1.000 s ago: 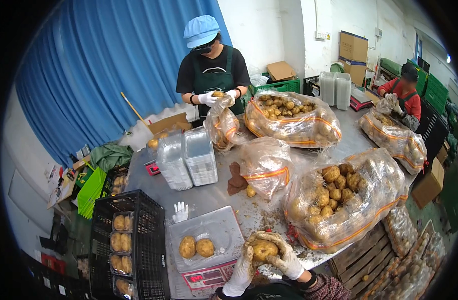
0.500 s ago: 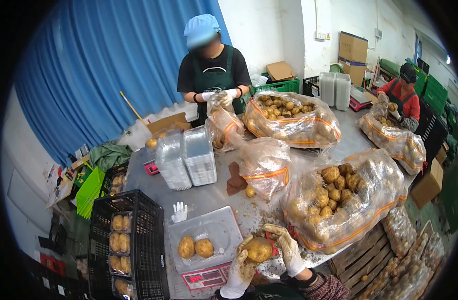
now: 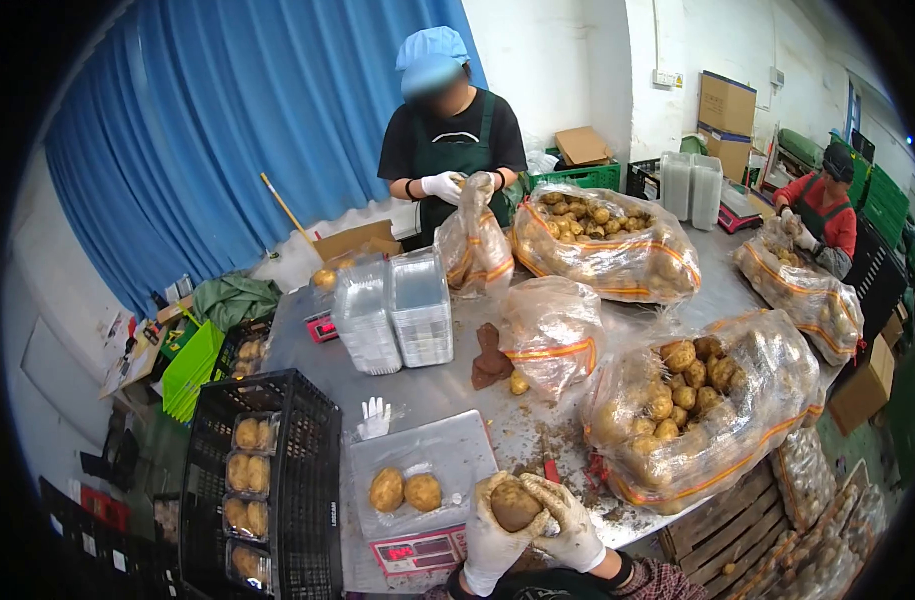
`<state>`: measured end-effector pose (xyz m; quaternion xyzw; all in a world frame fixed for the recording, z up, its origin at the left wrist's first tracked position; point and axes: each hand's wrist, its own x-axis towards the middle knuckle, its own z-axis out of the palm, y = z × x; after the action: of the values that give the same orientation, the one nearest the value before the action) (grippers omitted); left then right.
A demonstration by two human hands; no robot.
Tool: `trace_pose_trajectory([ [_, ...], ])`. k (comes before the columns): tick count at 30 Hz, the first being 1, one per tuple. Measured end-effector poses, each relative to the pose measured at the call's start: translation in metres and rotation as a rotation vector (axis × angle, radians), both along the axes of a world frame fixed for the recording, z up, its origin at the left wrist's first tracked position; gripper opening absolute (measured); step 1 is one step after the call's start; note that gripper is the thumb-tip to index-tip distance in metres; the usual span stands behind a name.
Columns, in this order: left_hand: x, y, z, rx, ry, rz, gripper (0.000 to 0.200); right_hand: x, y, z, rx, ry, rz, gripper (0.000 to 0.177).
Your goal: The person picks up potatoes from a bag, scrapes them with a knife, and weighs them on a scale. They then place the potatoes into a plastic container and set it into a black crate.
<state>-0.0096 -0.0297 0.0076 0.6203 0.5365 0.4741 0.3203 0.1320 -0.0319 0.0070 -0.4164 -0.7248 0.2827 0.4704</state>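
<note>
Both hands wear soiled white gloves. My left hand (image 3: 489,545) is closed around a potato (image 3: 515,507) in front of my body, its brown face turned up. My right hand (image 3: 569,530) presses against the potato's right side, fingers bent over its edge. Just left of my hands, two potatoes (image 3: 405,491) lie in a clear plastic tray on a digital scale (image 3: 417,552) with a red display panel. To the right, an open clear plastic bag (image 3: 617,450) with orange stripes is full of potatoes.
A black crate (image 3: 317,470) with packed potato trays stands at left. Stacked clear trays (image 3: 422,310), a brown cloth (image 3: 490,360) and a white glove (image 3: 374,418) lie on the metal table. Two co-workers handle bags across it. A wooden pallet (image 3: 722,535) is at lower right.
My right hand has come in from the right and now touches the potato, which has turned in my left hand. The view has shifted slightly. The co-worker opposite has moved a bag's mouth.
</note>
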Motion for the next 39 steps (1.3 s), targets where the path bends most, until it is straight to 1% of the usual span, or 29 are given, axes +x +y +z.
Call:
trace_pose_trajectory([
  [1,-0.001,0.000,0.000,-0.002,-0.001,0.007,0.076,-0.001,0.000,-0.002,0.015,0.002,-0.009,0.072],
  [3,-0.004,0.004,-0.002,0.126,0.044,0.026,0.060,-0.003,-0.001,-0.003,0.007,-0.002,-0.007,0.072],
  [4,-0.006,0.006,-0.002,0.126,0.045,0.030,0.060,-0.004,-0.001,-0.003,0.001,-0.005,-0.013,0.072],
  [6,-0.008,0.009,-0.002,0.109,-0.001,0.007,0.044,-0.006,-0.003,-0.002,-0.035,-0.015,-0.030,0.072],
  [7,-0.009,0.008,-0.006,0.108,-0.003,0.008,0.044,-0.006,-0.004,-0.002,-0.071,-0.026,-0.048,0.073],
  [9,-0.009,0.005,-0.011,-0.149,-0.348,0.004,0.032,-0.006,-0.004,-0.005,-0.098,-0.024,-0.036,0.074],
  [10,-0.010,0.007,-0.010,-0.152,-0.347,0.002,0.032,-0.006,-0.005,-0.007,-0.124,-0.017,-0.025,0.075],
  [12,-0.011,0.012,-0.005,-0.121,-0.241,0.022,0.032,-0.002,-0.004,-0.005,-0.160,0.020,-0.033,0.075],
  [13,-0.011,0.020,-0.017,-0.056,-0.187,-0.020,0.032,0.002,-0.004,-0.004,-0.192,0.053,-0.042,0.076],
  [14,-0.008,0.026,-0.022,-0.053,-0.196,-0.036,0.032,0.009,-0.003,-0.008,-0.188,0.045,-0.058,0.076],
  [16,0.005,0.041,-0.031,-0.269,-0.243,-0.088,0.029,0.027,0.000,-0.018,-0.297,0.276,-0.074,0.077],
  [17,0.016,0.055,-0.057,-0.265,-0.509,-0.238,0.025,0.036,-0.001,-0.013,-0.357,0.355,-0.056,0.078],
  [18,0.027,0.058,-0.075,-0.263,-0.522,-0.258,0.025,0.044,-0.003,-0.009,-0.349,0.342,-0.075,0.078],
  [20,0.043,0.059,-0.105,-0.499,-0.833,-0.233,0.037,0.055,-0.006,-0.002,-0.407,0.414,-0.090,0.078],
  [21,0.036,0.064,-0.116,-0.267,-0.381,-0.372,0.051,0.060,-0.009,0.003,-0.410,0.399,-0.073,0.079],
  [22,0.036,0.062,-0.106,-0.266,-0.385,-0.381,0.051,0.064,-0.009,0.001,-0.408,0.395,-0.081,0.079],
  [24,0.032,0.048,-0.084,-0.398,-0.466,-0.222,0.054,0.066,-0.015,-0.009,-0.367,0.435,-0.102,0.078],
  [25,0.029,0.049,-0.071,-0.395,-0.563,-0.273,0.060,0.064,-0.016,-0.009,-0.377,0.426,-0.128,0.078],
  [26,0.029,0.044,-0.064,-0.399,-0.558,-0.271,0.060,0.062,-0.016,-0.010,-0.381,0.432,-0.128,0.078],
  [28,0.035,0.030,-0.047,-0.266,-0.542,-0.485,0.069,0.054,-0.014,-0.010,-0.227,0.102,-0.191,0.079],
  [29,0.042,0.021,-0.021,-0.105,-0.278,-0.351,0.073,0.046,-0.014,-0.010,-0.142,0.046,-0.205,0.076],
  [30,0.041,0.020,-0.024,-0.104,-0.276,-0.338,0.073,0.042,-0.012,-0.011,-0.144,0.048,-0.192,0.076],
  [32,0.036,0.017,-0.032,-0.108,-0.128,-0.186,0.069,0.036,-0.008,-0.012,0.001,-0.063,-0.148,0.071],
  [33,0.036,0.018,-0.030,-0.035,-0.183,-0.131,0.058,0.032,-0.009,-0.013,-0.009,-0.037,-0.140,0.069],
  [34,0.033,0.020,-0.028,-0.034,-0.183,-0.115,0.058,0.031,-0.009,-0.013,-0.009,-0.037,-0.124,0.069],
  [36,0.025,0.021,-0.026,0.049,-0.123,-0.109,0.047,0.028,-0.008,-0.013,0.003,-0.013,-0.113,0.071],
  [37,0.026,0.023,-0.028,-0.084,-0.394,-0.063,0.038,0.026,-0.008,-0.012,0.000,-0.006,-0.118,0.071],
  [39,0.017,0.028,-0.032,-0.109,-0.422,-0.076,0.038,0.024,-0.009,-0.017,-0.014,0.016,-0.105,0.070],
])
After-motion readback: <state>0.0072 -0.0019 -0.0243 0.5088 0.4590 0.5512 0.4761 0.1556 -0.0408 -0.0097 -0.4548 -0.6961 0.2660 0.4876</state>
